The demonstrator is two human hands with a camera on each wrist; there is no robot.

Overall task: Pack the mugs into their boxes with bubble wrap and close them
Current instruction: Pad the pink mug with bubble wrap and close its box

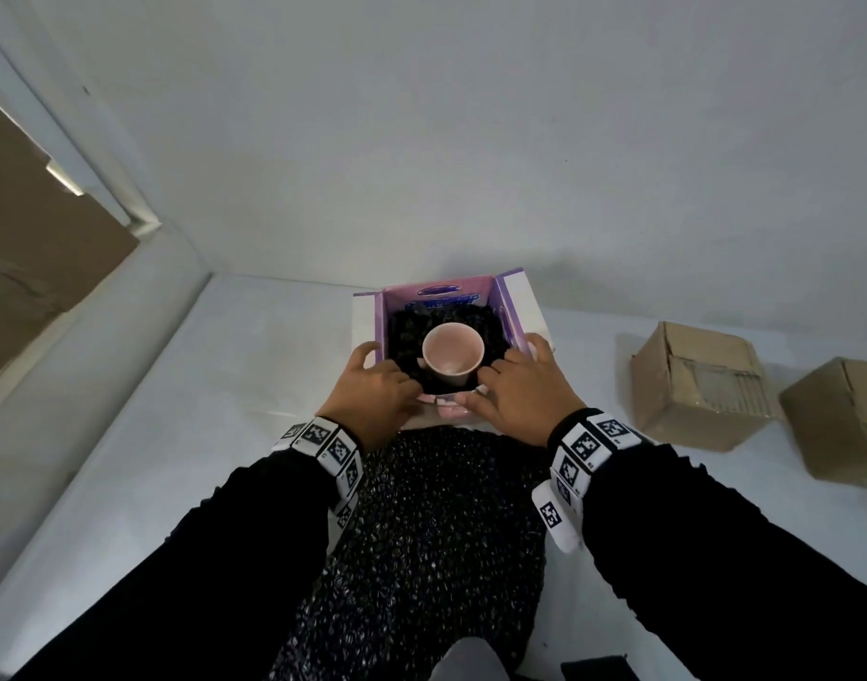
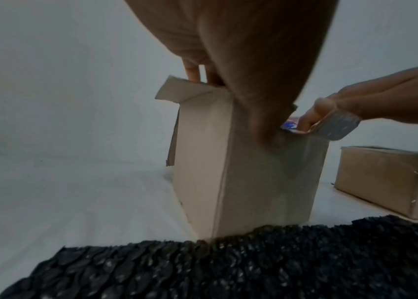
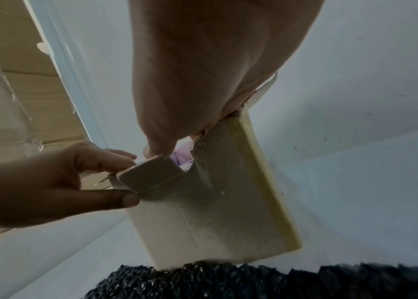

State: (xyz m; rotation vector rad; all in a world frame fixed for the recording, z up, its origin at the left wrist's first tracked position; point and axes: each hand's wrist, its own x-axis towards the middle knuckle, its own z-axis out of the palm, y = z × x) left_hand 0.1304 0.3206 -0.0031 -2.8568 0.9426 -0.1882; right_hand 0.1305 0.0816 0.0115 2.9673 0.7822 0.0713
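A pink mug (image 1: 452, 353) stands upright in the open mug box (image 1: 517, 307), nested in black bubble wrap (image 1: 404, 336). The box has a purple printed inside and plain card outside (image 2: 241, 182) (image 3: 215, 212). Both hands work at its near rim. My left hand (image 1: 377, 385) pinches the small front flap (image 3: 149, 176) between thumb and fingers. My right hand (image 1: 520, 390) curls its fingers over the same flap (image 2: 338, 127), with its thumb against the flap's top edge. A loose sheet of black bubble wrap (image 1: 431, 533) lies in front of the box.
Two closed brown cardboard boxes (image 1: 701, 385) (image 1: 844, 420) sit to the right on the white table (image 1: 176, 410). A large flat cardboard piece (image 1: 29, 238) leans at the far left. A white wall rises right behind the mug box.
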